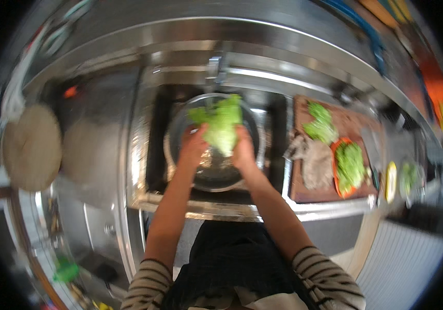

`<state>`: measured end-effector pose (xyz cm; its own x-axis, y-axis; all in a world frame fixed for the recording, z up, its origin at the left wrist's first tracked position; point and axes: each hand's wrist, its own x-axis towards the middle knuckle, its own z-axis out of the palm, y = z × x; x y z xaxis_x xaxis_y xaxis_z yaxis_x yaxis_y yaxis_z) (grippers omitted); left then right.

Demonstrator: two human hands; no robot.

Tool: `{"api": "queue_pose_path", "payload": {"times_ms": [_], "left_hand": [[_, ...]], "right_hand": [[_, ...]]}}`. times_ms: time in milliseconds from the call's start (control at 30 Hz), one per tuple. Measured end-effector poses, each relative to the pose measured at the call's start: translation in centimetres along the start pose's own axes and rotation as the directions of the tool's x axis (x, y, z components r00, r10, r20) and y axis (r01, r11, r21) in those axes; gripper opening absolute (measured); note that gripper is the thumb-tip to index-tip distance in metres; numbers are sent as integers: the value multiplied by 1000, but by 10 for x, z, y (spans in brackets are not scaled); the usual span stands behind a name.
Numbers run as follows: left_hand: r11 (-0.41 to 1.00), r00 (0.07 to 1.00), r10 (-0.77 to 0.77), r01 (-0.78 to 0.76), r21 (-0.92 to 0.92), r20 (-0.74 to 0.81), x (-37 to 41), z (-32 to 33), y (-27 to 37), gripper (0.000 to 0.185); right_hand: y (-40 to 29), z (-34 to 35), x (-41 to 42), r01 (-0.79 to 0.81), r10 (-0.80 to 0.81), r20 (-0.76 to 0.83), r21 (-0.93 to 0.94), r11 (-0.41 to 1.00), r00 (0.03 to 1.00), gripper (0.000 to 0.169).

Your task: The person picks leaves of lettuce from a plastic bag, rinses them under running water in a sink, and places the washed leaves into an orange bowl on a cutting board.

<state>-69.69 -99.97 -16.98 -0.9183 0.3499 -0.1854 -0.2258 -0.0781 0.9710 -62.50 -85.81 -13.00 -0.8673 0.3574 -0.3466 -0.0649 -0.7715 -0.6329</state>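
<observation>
Both hands hold a leafy piece of green lettuce over a round metal bowl. My left hand grips its left side, and my right hand grips its right side. The bowl sits in a steel sink beneath a faucet; its inside looks dark and shiny, perhaps with water. To the right is a brown cutting board bearing loose lettuce leaves, a crumpled beige cloth and an orange-rimmed dish with more lettuce in it. Motion blurs the hands and the held lettuce.
A knife lies at the board's right edge, blade blurred. Past it are a yellow oblong object and a clear container with greens. Left of the sink, a round beige board stands by a steel counter. A raised steel ledge runs along the back.
</observation>
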Motion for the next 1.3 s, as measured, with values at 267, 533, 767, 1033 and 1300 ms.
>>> {"api": "queue_pose_path", "payload": {"times_ms": [267, 533, 767, 1033, 1300], "left_hand": [[812, 931, -311, 365, -456, 191, 0, -4, 37, 41], [871, 947, -293, 320, -373, 129, -11, 10, 60, 49], [890, 995, -87, 52, -452, -57, -11, 21, 63, 44], [772, 980, 45, -157, -616, -193, -21, -32, 65, 38], [588, 977, -214, 136, -798, 8, -31, -70, 59, 40]], "right_hand": [[9, 9, 4, -164, 162, -51, -43, 986, 986, 37], [10, 20, -3, -194, 186, -149, -44, 980, 971, 51], [5, 20, 16, -203, 187, -369, -7, 979, 911, 61], [9, 31, 40, -182, 268, -248, 321, 929, 931, 43], [10, 54, 37, -361, 366, -32, 105, 927, 930, 35]]}}
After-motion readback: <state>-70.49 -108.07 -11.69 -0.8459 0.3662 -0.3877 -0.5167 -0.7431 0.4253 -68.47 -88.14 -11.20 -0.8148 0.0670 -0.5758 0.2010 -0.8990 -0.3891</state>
